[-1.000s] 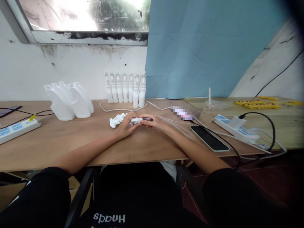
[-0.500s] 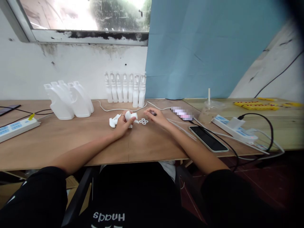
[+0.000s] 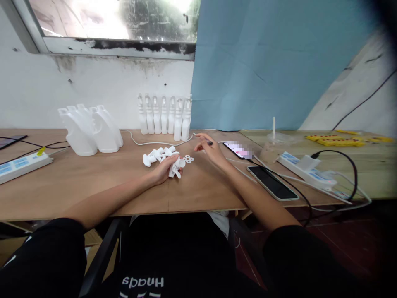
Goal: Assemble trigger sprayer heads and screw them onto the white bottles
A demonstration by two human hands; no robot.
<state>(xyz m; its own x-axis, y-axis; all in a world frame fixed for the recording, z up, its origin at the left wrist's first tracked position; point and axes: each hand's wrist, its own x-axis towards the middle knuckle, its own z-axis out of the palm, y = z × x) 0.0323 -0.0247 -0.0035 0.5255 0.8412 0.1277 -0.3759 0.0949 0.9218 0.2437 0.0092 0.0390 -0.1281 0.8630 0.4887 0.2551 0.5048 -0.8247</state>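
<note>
A white spray trigger head is gripped in my left hand, low over the table, with its round end turned to the right. Just beyond that hand, several more white trigger heads lie in a loose cluster. Small white ring washers sit flat on the wood between my two hands. My right hand is raised to the right of the washers, its fingers curled around a slim dark pen-like tool. Only the tool's end shows clearly.
Cloudy white jugs stand at the left, and upright white spray bottles line the wall. To the right are a phone, a lit phone, a plastic cup and a power strip with trailing cables.
My left hand has come nearer and turned the trigger head, uncovering more of the cluster behind it. My right hand has shifted right and up, away from the washers, with the dark tool.
</note>
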